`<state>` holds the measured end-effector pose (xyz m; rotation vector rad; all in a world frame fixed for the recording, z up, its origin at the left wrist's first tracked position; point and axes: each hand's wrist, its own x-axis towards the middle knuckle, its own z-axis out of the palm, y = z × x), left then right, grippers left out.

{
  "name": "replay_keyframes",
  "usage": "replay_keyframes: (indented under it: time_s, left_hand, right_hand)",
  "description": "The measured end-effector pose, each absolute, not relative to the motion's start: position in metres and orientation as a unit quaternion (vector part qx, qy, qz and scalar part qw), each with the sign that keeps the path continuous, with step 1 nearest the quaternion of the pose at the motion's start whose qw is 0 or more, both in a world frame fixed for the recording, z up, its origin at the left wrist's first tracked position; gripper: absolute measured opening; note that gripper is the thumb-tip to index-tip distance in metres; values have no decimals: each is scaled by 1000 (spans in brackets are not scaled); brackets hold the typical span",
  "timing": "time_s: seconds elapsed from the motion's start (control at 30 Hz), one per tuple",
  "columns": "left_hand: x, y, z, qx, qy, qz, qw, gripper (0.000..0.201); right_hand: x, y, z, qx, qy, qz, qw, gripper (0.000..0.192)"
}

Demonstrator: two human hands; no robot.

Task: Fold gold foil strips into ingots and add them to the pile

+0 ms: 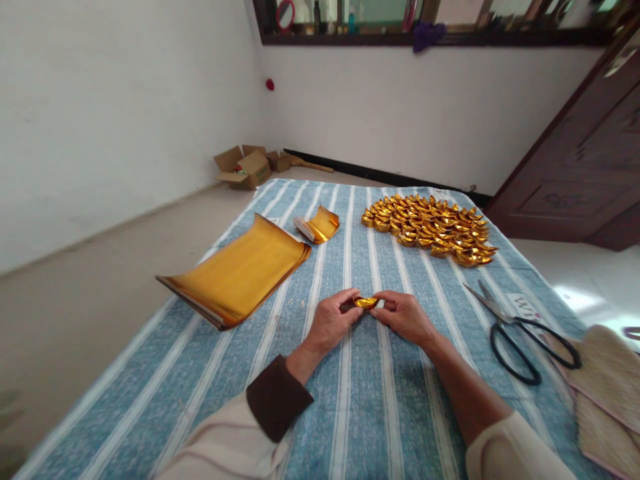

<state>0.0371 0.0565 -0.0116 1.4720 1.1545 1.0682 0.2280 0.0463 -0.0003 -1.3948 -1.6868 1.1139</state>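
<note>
Between my two hands, over the middle of the table, is a small folded gold paper ingot (367, 303). My left hand (334, 321) pinches its left end with thumb and fingers. At the right end, my right hand (403, 315) grips it the same way. Beyond my right hand lies a dense cluster of finished gold paper ingots (430, 227). A stack of large gold paper sheets (240, 267) rests to the left, its edges curling up. Behind it sits a smaller stack of cut gold paper (323, 225), also curled.
A blue and white striped cloth (320, 413) covers the table. Black-handled scissors (515, 327) lie partly spread at the right, beside beige fabric pieces (607, 393). Open cardboard boxes (250, 167) stand on the floor by the wall. A dark wooden door (575, 153) is at the right.
</note>
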Motion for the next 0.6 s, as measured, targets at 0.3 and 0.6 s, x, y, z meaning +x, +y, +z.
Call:
replay_keyframes:
  time_s: [0.3,0.6]
  left_hand:
    - [38,53,-5,615,469,438,459,32]
    - [39,52,-2,624,469,431,452,27]
  right_hand:
    - [227,46,-2,-529,-638,438,348,28]
    - [225,46,-5,-537,-641,407,367,30]
